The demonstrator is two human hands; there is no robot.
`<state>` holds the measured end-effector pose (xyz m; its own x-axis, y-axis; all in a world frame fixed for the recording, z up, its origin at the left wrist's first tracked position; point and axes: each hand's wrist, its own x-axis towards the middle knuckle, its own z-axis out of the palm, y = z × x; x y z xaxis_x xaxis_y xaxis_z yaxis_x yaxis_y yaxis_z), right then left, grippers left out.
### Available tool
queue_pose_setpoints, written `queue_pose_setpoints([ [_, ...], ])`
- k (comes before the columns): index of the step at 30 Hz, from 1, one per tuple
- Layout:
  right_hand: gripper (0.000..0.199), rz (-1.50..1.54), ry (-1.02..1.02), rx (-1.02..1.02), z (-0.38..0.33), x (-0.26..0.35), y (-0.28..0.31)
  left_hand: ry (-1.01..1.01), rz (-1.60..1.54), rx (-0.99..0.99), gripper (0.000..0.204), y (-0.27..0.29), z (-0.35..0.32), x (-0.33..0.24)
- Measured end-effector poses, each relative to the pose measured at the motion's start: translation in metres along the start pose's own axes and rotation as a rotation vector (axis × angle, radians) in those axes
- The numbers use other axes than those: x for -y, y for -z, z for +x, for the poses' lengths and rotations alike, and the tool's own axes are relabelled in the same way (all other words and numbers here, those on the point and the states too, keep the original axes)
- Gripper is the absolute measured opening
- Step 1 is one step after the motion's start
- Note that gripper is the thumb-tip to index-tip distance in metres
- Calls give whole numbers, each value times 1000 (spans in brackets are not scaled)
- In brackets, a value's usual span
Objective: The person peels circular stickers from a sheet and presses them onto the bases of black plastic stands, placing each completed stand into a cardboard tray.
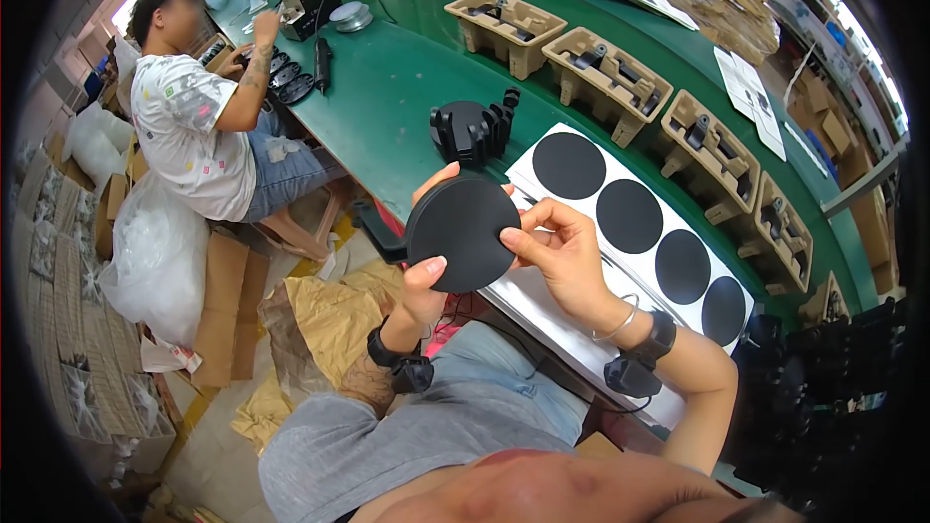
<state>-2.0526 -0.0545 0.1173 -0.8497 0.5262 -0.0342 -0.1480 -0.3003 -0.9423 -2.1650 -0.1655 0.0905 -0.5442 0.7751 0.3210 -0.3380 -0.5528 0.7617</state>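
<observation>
Both of my hands hold up a flat black disc (460,232), which faces me above the table's near edge. My left hand (423,292) grips its left side, thumb on the face and fingers behind. A black curved arm (380,232) juts out on the left behind the disc; how the two join is hidden. With thumb and index finger, my right hand (562,252) pinches the disc's right rim. Beside that hand lies a white sheet (639,266) bearing several black round pads (569,166). Beyond the disc, a cluster of black plastic parts (470,131) rests on the table.
Several brown moulded pulp trays (591,97) with black parts line the green table (387,77). At the far left, a co-worker (199,126) sits by black round parts (291,77) and a black power-screwdriver-like tool (323,66). Brown paper (349,315) and plastic bags (155,252) cover floor on the left.
</observation>
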Motion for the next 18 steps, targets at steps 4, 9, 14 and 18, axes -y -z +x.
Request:
queue_pose_setpoints([
  [4,23,-294,107,-87,6,0,1,-32,7,50,87,4,-1,2],
  [9,43,-1081,369,-60,19,14,16,-1,-119,-31,89,5,-3,-2],
  [14,45,-990,842,-40,32,-13,25,23,-208,21,87,5,4,-9],
  [18,52,-1119,1245,394,30,-2,10,14,-219,-124,76,5,5,-9],
])
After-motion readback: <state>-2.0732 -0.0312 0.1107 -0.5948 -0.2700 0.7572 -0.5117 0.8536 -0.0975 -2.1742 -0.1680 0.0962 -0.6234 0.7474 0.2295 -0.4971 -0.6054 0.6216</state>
